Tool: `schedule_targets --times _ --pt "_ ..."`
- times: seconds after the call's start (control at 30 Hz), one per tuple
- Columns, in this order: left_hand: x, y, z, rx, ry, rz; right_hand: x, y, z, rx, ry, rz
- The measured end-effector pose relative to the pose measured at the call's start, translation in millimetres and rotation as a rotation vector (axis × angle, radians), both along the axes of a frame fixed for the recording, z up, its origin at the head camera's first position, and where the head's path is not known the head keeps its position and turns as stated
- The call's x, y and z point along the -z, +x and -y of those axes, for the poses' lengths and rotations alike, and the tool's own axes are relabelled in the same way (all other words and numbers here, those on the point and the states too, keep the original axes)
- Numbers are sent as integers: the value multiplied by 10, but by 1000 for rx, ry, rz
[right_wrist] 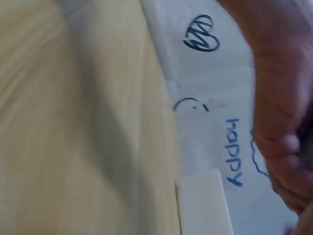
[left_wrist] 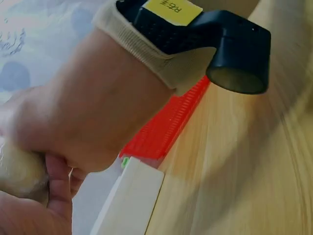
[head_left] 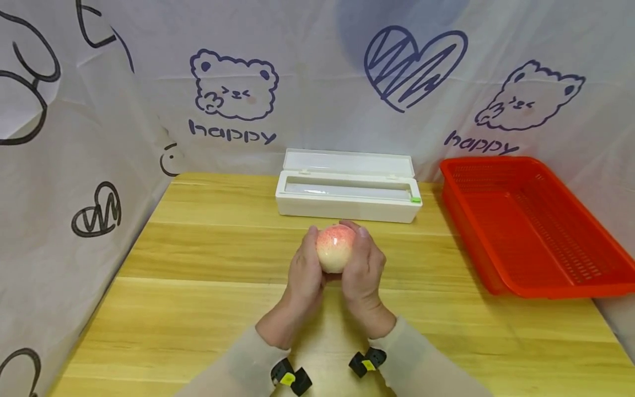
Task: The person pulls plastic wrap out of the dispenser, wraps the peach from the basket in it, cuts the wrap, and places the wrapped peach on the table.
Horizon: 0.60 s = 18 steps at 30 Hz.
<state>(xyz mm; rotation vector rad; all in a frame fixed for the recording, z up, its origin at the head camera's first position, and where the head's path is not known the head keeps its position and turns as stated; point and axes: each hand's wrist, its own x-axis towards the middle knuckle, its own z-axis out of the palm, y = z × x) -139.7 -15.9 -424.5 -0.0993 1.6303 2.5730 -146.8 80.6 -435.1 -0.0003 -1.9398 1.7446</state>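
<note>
Both hands hold a peach (head_left: 334, 251) between them above the middle of the wooden table. It is blushed pink-red on top, cream below, with a glossy surface. My left hand (head_left: 305, 270) cups its left side, thumb along the edge. The right hand (head_left: 364, 267) wraps the opposite side, its fingers partly hidden behind the fruit. In the left wrist view, the pale side of the peach (left_wrist: 19, 171) shows between the hands. Just beyond them stands a long white cling film dispenser (head_left: 347, 210), lid up, with a roll inside and a green piece at its right end.
A red plastic basket (head_left: 476, 242) with perforated sides sits on the right of the wooden table (head_left: 198, 309). White cloth (head_left: 322, 121) with drawn bears and hearts hangs behind and along the left side. Each sleeve carries a black wrist camera (head_left: 291, 377).
</note>
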Motion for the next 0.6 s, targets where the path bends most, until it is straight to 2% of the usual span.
schedule_targets --times 0.1,0.2,0.27,0.33,0.43,0.5,0.6 --pt "8 -26 56 69 114 -22 -55 -47 -84 -101 -166 96" --pt "9 -37 111 109 196 -71 -108 -46 -130 -166 -332 172" --pt "-1 -28 128 129 215 -93 -128 -12 -120 -194 -319 176" --pt "-17 -10 128 163 220 -101 -134 24 -85 -209 -228 147" --pt "-52 37 94 214 216 -99 -128 37 -24 -175 -152 69" --pt "-77 69 70 252 210 -112 -120 26 6 -140 -173 20" --pt "-111 95 64 274 191 -108 -110 0 15 -117 -215 -43"
